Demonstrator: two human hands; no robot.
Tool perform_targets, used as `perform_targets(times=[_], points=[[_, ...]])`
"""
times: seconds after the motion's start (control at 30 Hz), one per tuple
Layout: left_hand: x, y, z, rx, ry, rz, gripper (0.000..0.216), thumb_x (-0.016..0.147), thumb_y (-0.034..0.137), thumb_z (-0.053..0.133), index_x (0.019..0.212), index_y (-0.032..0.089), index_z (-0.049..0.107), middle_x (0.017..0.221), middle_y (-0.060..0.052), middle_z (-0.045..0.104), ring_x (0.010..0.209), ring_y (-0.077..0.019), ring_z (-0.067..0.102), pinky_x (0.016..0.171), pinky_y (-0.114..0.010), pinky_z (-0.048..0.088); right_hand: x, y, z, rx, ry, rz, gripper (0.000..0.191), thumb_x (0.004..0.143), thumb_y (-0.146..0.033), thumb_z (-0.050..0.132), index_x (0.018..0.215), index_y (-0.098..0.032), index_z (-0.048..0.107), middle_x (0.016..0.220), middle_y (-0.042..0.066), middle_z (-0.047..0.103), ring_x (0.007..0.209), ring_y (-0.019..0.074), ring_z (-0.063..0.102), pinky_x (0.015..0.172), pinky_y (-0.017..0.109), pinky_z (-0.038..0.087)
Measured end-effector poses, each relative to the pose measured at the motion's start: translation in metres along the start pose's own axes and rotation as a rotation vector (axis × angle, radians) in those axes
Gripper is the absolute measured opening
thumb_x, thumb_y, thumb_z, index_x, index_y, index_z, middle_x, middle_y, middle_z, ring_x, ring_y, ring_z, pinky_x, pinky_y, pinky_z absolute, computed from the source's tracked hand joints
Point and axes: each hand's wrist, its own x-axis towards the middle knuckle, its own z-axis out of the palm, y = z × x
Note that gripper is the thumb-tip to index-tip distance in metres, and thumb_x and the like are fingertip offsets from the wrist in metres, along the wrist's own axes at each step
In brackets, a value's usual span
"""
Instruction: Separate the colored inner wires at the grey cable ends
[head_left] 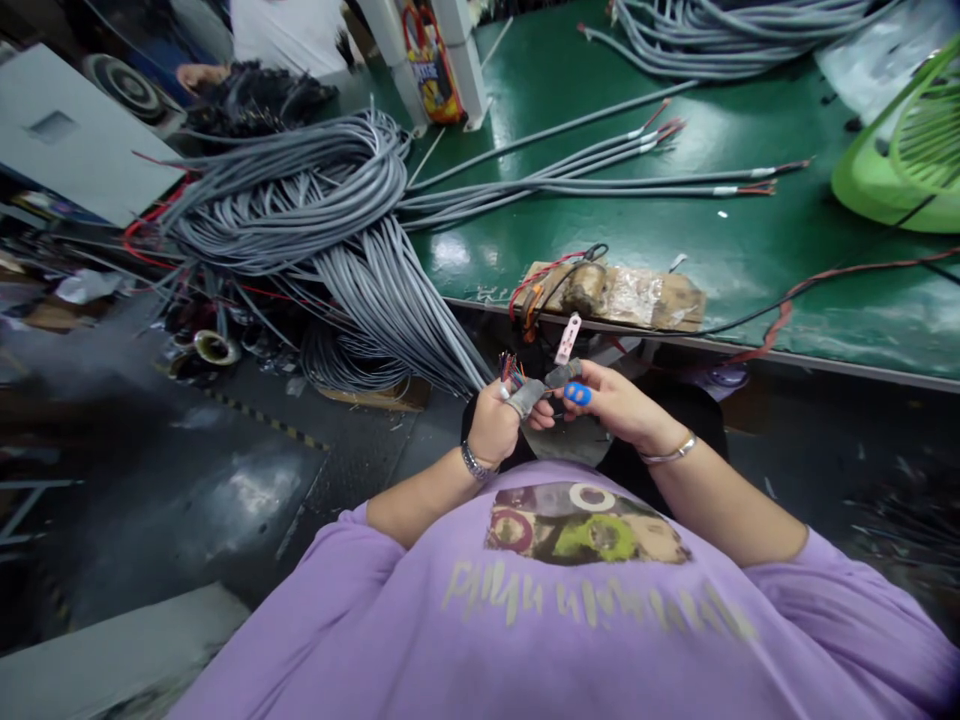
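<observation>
My left hand, with a watch at its wrist, is closed around the end of a grey cable. A bunch of thin coloured wires fans out above its fingers. Grey wrapping covers what looks like its thumb. Close beside it, my right hand has its fingers pinched together. One of its fingertips has a grey wrap, another a blue band. Whatever lies between these fingers is too small to make out. A small pink-white strip stands just above them; I cannot tell whether it is held.
A large bundle of grey cables hangs over the edge of the green table. On that edge lies a wooden block with wires. A green fan stands at the right, another cable coil behind. Someone's arm shows at upper left.
</observation>
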Motion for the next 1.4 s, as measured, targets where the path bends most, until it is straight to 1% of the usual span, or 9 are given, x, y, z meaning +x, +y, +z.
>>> perform_targets(times=[0.13,0.33,0.43,0.53,0.6,0.8,1.1,1.3,1.4], points=[[0.001,-0.004,-0.001,0.003,-0.004,0.011,0.046,0.067,0.056,0.079,0.071,0.013,0.064,0.062,-0.006,0.071,0.05,-0.0155,0.067,0.047,-0.022,0.049,0.0,0.008,0.012,0.013,0.156,-0.138,0.036,0.066,-0.045,0.087,0.076,-0.019,0.064,0.065,-0.002,0.061,0.057,0.0097,0.05,0.051,0.023,0.042],[-0.004,-0.005,-0.008,0.167,-0.259,-0.107,0.043,0.063,0.051,0.084,0.069,0.011,0.068,0.061,-0.009,0.072,0.054,-0.0168,0.069,0.053,-0.024,0.054,0.01,0.002,0.021,0.001,0.165,-0.115,0.039,0.064,-0.048,0.087,0.074,-0.018,0.064,0.063,-0.003,0.059,0.055,0.0091,0.047,0.052,0.024,0.04],[-0.005,-0.004,-0.008,0.124,-0.188,-0.094,0.044,0.064,0.053,0.083,0.07,0.012,0.068,0.062,-0.008,0.071,0.052,-0.016,0.068,0.051,-0.023,0.053,0.015,0.001,0.017,0.097,0.224,-0.108,0.036,0.065,-0.044,0.086,0.076,-0.018,0.065,0.063,-0.005,0.056,0.054,0.007,0.044,0.052,0.022,0.039],[-0.002,-0.003,-0.006,0.018,-0.075,-0.051,0.047,0.064,0.057,0.08,0.074,0.012,0.068,0.062,-0.007,0.071,0.05,-0.0162,0.067,0.047,-0.023,0.05,0.014,0.005,0.01,0.255,0.176,0.005,0.036,0.066,-0.045,0.084,0.082,-0.017,0.066,0.071,-0.002,0.061,0.057,0.0075,0.048,0.054,0.022,0.043],[0.0,-0.004,-0.005,-0.005,-0.056,-0.035,0.048,0.064,0.057,0.08,0.073,0.012,0.067,0.062,-0.007,0.071,0.049,-0.0166,0.067,0.046,-0.023,0.049,0.01,0.007,0.009,0.311,0.13,0.061,0.04,0.066,-0.048,0.084,0.081,-0.016,0.065,0.073,-0.002,0.062,0.059,0.0083,0.05,0.055,0.023,0.046],[0.004,-0.01,-0.006,0.041,-0.099,-0.021,0.046,0.068,0.057,0.078,0.072,0.013,0.066,0.063,-0.008,0.072,0.052,-0.0177,0.069,0.048,-0.023,0.05,0.003,-0.001,0.024,0.126,0.028,-0.067,0.035,0.069,-0.044,0.085,0.08,-0.02,0.062,0.057,-0.004,0.056,0.051,0.011,0.05,0.053,0.028,0.045],[-0.003,-0.007,-0.009,0.205,-0.105,0.076,0.048,0.07,0.06,0.077,0.072,0.013,0.067,0.068,-0.01,0.074,0.057,-0.0166,0.071,0.053,-0.023,0.056,0.006,-0.009,0.025,0.007,0.131,-0.129,0.034,0.06,-0.044,0.09,0.066,-0.02,0.066,0.056,-0.002,0.058,0.05,0.0104,0.046,0.048,0.028,0.043],[-0.001,-0.01,-0.007,0.027,-0.016,0.087,0.051,0.071,0.062,0.073,0.083,0.013,0.065,0.069,-0.008,0.073,0.056,-0.0186,0.071,0.048,-0.025,0.054,0.005,-0.002,0.022,0.033,0.202,-0.153,0.029,0.064,-0.037,0.088,0.064,-0.019,0.066,0.06,-0.001,0.058,0.053,0.0106,0.044,0.049,0.028,0.041],[-0.001,-0.006,-0.004,-0.048,0.025,0.077,0.05,0.069,0.061,0.075,0.079,0.014,0.062,0.064,-0.005,0.071,0.052,-0.0172,0.069,0.044,-0.023,0.051,0.006,0.002,0.019,0.091,0.226,-0.116,0.028,0.062,-0.033,0.089,0.064,-0.019,0.064,0.059,-0.003,0.056,0.054,0.0088,0.044,0.05,0.024,0.04]])
